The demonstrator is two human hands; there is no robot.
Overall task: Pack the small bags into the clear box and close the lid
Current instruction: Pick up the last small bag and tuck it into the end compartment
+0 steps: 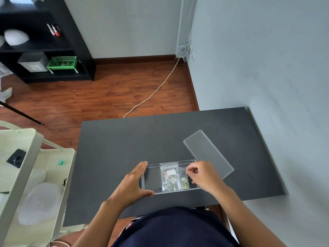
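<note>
A clear box with three compartments lies near the front of the dark table. Its left compartment holds nothing. In the middle compartment lies a small bag with white and coloured bits. The right compartment holds another small bag with yellowish contents. My left hand rests open against the box's left end, thumb along its front edge. Over the right compartment my right hand pinches the top of that bag with its fingertips. The clear lid lies flat on the table just right of and behind the box.
The dark table stands against a grey wall on the right. A cream cart with white items stands to the left. Beyond are a wooden floor with a cable and a black shelf.
</note>
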